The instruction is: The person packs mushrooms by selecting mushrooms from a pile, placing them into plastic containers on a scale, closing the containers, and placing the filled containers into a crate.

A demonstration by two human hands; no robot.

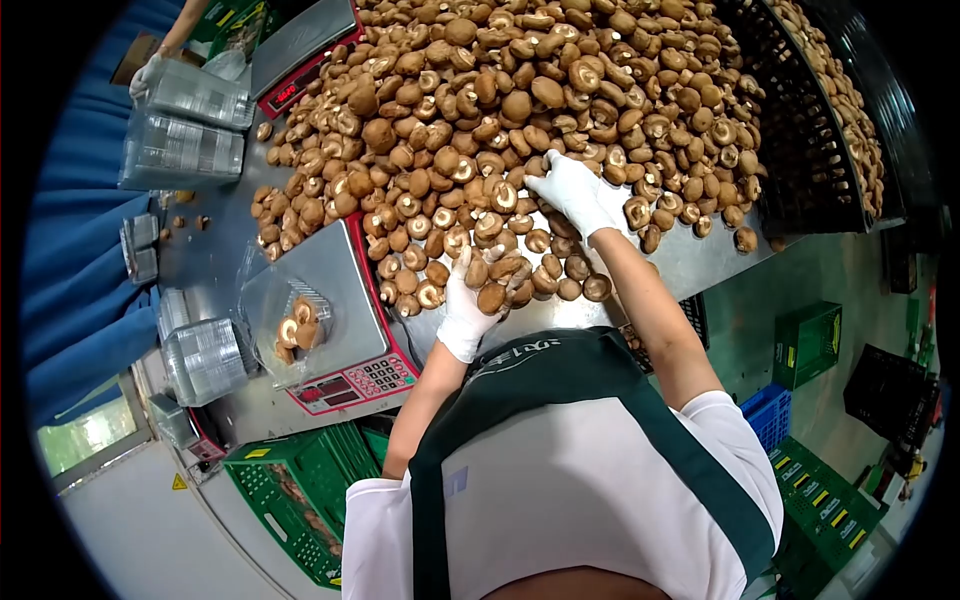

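A large heap of brown mushrooms [480, 100] covers the metal table [205, 255]. My left hand [470, 305], in a white glove, is at the near edge of the heap with its fingers wrapped round several mushrooms. Farther right and higher up, my right hand [575, 195], also gloved, reaches into the heap; its fingertips touch mushrooms, and whether they grip one cannot be made out. Left of my left hand, a red-edged scale [345, 290] carries an open clear plastic tray [315, 305] with a few mushrooms inside.
Stacks of clear trays [185, 150] stand at the upper left beside another person's gloved hand [145, 80]. A second scale [300, 45] is behind. A black crate [810, 130] of mushrooms is at right. Green crates [300, 495] stand below the table, and more are on the floor at right.
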